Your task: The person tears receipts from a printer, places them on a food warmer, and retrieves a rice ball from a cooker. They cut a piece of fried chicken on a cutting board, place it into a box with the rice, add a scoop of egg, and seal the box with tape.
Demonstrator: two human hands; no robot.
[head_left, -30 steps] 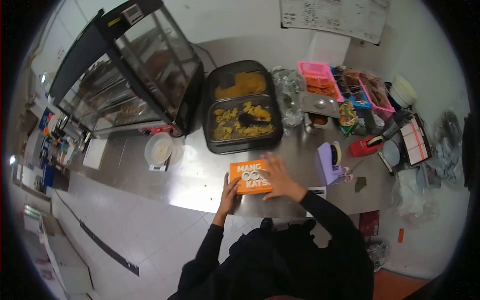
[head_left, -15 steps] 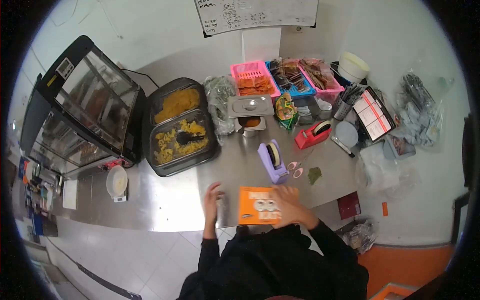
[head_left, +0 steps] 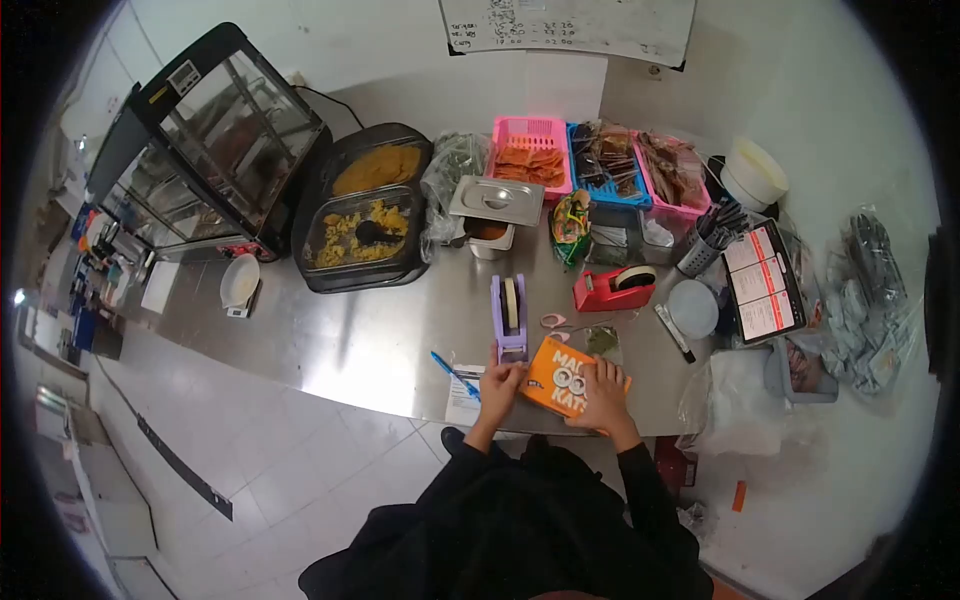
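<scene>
An orange cardboard box [head_left: 555,378] with white lettering lies turned at an angle near the counter's front edge. My right hand [head_left: 604,398] grips its right part, fingers over the top. My left hand [head_left: 497,392] is at the box's left corner, just below the front end of the purple tape dispenser [head_left: 510,325]. Its fingers are pinched together, and what lies between them is too small to make out. Pink-handled scissors [head_left: 553,321] lie behind the box, partly hidden. Left of my left hand are a blue pen [head_left: 447,368] and a paper slip [head_left: 462,405].
A red tape dispenser [head_left: 612,291], a green square [head_left: 602,340] and a marker [head_left: 676,334] lie beyond the box. Farther back stand a lidded steel container [head_left: 497,200], colored baskets [head_left: 532,128] and a black food tray [head_left: 300,250]. A glass display case [head_left: 215,150] stands left.
My left hand has moved from open beside the box to a pinch by the purple dispenser. The box has turned at an angle under my right hand. The camera view has shifted.
</scene>
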